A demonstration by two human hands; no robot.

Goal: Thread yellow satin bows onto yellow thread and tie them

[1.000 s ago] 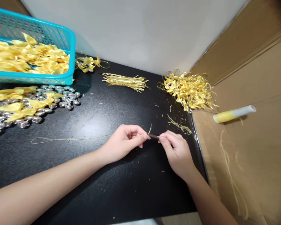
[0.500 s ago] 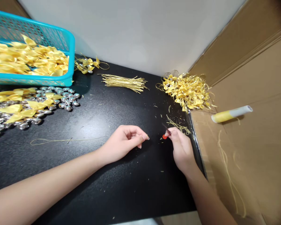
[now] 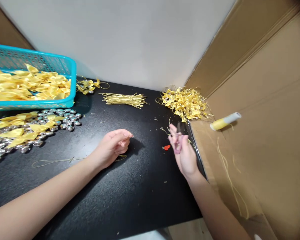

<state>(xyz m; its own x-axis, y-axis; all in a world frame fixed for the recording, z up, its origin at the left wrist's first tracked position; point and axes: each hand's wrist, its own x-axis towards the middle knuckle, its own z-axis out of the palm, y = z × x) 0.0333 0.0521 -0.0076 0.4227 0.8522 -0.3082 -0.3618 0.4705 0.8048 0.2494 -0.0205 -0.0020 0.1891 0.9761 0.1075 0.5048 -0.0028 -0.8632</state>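
Observation:
My left hand (image 3: pixel 113 146) is closed above the black table, fingertips pressed together on something too small to make out. A thin gold cord (image 3: pixel 48 162) lies looped on the table to its left and passes beneath that wrist. In my right hand (image 3: pixel 185 153) are small scissors with pink handles (image 3: pixel 179 145), blurred, their dark blades pointing away from me. Just left of these scissors a small red piece (image 3: pixel 166 147) rests on the table. Loose cord pieces (image 3: pixel 189 141) lie partly hidden behind my right hand.
A teal basket (image 3: pixel 73 80) of yellow ribbon pieces stands at the back left, silver beads (image 3: pixel 70 121) in front of it. Gold ties (image 3: pixel 125 100) and a pile of yellow bows (image 3: pixel 186 103) lie farther back. Cardboard and a paper tube (image 3: pixel 225 121) are at the right.
My left hand has moved left. My right hand has turned palm up, showing the pink scissor handles, and the red piece is in fuller view. The whole scene has shifted as the head moved.

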